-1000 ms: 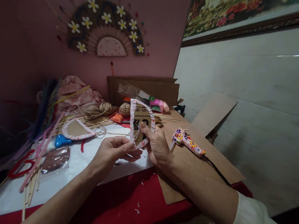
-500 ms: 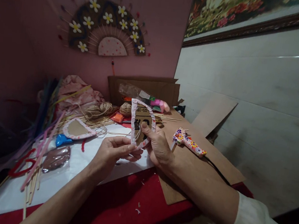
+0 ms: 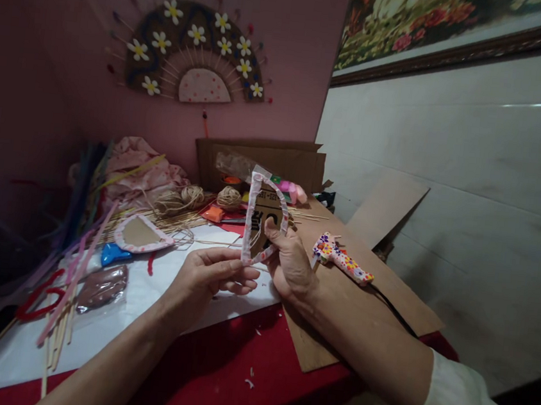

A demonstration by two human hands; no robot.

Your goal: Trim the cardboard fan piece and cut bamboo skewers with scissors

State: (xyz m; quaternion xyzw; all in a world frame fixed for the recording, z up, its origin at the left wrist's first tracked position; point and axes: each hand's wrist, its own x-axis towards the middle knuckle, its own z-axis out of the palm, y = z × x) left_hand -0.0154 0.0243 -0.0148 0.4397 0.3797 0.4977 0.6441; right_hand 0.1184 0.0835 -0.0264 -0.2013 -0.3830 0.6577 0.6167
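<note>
My right hand [image 3: 293,263] holds up a half-round cardboard piece [image 3: 265,205], its thumb lying across the printed brown face. Pale pink spotted fabric is folded over the rim of this piece, and the straight edge stands nearly upright on the left. At the lower corner, my left hand [image 3: 217,271] pinches the edge between thumb and forefinger, with the other fingers loosely curled below. A similar fabric-edged cardboard piece [image 3: 144,234] lies on the white sheet to the left. To the right, a flower-patterned glue gun [image 3: 342,258] rests on a cardboard sheet.
Wooden sticks, balls of twine [image 3: 229,197] and pink fabric [image 3: 134,165] crowd the back left. A brown clay packet [image 3: 103,288], a blue packet [image 3: 115,254] and red-handled scissors [image 3: 41,297] lie at left. The glue gun's cord [image 3: 394,311] trails right. A decorated fan [image 3: 197,46] hangs behind.
The held cardboard piece has shifted slightly up and to the right, and its straight edge stands more upright. Both hands keep their hold on it.
</note>
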